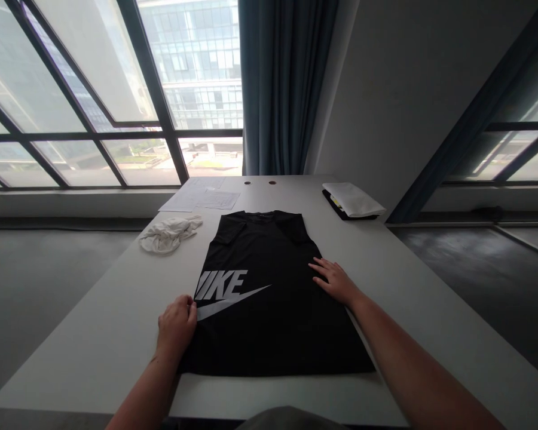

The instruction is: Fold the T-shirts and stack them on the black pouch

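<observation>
A black shirt (269,298) with a large white logo lies flat on the white table (407,280), its sleeves folded in. My left hand (177,325) rests on the shirt's left edge beside the logo, fingers curled down onto the cloth. My right hand (336,279) lies flat on the shirt's right edge with the fingers stretched out and spread.
A crumpled white cloth (169,233) lies on the table to the left of the shirt. Sheets of paper (204,196) sit at the far left. A folded white item on a dark one (352,200) is at the far right. Windows and a curtain stand behind.
</observation>
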A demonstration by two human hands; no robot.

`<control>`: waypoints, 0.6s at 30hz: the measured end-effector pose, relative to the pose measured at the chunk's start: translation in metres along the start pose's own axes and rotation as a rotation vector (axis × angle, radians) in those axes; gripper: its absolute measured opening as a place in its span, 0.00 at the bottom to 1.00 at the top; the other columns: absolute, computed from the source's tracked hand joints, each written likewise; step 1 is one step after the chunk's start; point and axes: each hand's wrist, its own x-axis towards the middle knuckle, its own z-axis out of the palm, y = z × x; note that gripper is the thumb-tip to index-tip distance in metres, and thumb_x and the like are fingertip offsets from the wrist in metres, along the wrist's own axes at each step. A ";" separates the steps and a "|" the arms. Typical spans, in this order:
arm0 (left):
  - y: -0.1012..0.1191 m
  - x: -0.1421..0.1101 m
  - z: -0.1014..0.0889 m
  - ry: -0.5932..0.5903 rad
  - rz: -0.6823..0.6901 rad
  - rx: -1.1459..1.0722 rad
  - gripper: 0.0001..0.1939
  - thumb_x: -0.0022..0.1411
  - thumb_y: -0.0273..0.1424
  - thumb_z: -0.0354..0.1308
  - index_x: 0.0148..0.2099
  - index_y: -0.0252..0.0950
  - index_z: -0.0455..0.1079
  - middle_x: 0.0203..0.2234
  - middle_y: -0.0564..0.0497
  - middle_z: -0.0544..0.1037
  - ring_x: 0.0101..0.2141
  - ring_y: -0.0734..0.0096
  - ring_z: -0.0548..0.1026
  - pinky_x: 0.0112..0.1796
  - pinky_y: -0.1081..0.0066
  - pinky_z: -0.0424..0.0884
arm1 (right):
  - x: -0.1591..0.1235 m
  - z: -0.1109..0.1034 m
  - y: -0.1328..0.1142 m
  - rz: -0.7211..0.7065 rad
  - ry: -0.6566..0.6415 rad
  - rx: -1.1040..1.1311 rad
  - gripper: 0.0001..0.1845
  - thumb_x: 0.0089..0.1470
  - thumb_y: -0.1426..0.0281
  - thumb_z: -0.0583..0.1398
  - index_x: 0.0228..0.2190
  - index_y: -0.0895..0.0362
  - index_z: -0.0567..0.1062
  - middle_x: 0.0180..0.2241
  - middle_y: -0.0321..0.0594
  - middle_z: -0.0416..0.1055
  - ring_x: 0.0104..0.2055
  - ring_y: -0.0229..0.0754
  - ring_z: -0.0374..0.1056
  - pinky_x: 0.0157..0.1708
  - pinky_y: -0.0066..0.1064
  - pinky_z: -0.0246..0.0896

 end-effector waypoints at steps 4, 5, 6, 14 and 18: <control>0.003 -0.001 -0.002 0.025 -0.022 0.054 0.15 0.72 0.36 0.48 0.53 0.37 0.70 0.46 0.42 0.79 0.48 0.52 0.77 0.46 0.58 0.68 | 0.000 -0.001 -0.001 0.000 0.008 0.000 0.30 0.66 0.56 0.53 0.66 0.48 0.68 0.72 0.44 0.56 0.73 0.56 0.52 0.70 0.59 0.45; 0.005 -0.001 -0.002 0.027 -0.029 0.077 0.15 0.72 0.36 0.48 0.53 0.36 0.71 0.46 0.41 0.79 0.48 0.51 0.76 0.45 0.58 0.68 | 0.000 0.000 -0.001 0.000 0.011 0.000 0.30 0.66 0.56 0.53 0.66 0.48 0.68 0.71 0.44 0.56 0.73 0.56 0.52 0.70 0.59 0.45; 0.006 -0.001 -0.003 0.022 -0.033 0.098 0.15 0.72 0.36 0.48 0.52 0.36 0.72 0.46 0.41 0.79 0.48 0.51 0.76 0.45 0.57 0.68 | 0.000 0.000 -0.001 0.000 0.015 0.000 0.29 0.66 0.57 0.54 0.66 0.47 0.68 0.71 0.44 0.56 0.73 0.56 0.53 0.69 0.59 0.45; 0.004 -0.001 -0.002 0.020 -0.002 0.091 0.14 0.73 0.36 0.45 0.47 0.39 0.72 0.46 0.43 0.79 0.48 0.54 0.76 0.44 0.61 0.68 | 0.000 0.002 0.001 -0.009 0.034 0.011 0.29 0.66 0.56 0.54 0.65 0.47 0.69 0.71 0.44 0.57 0.72 0.57 0.53 0.69 0.60 0.45; 0.000 0.003 0.000 0.016 0.003 -0.011 0.12 0.73 0.35 0.46 0.46 0.39 0.69 0.40 0.44 0.82 0.44 0.55 0.80 0.44 0.62 0.69 | 0.001 0.001 0.000 -0.001 0.016 0.012 0.30 0.66 0.56 0.53 0.66 0.48 0.68 0.71 0.44 0.56 0.73 0.57 0.52 0.69 0.60 0.44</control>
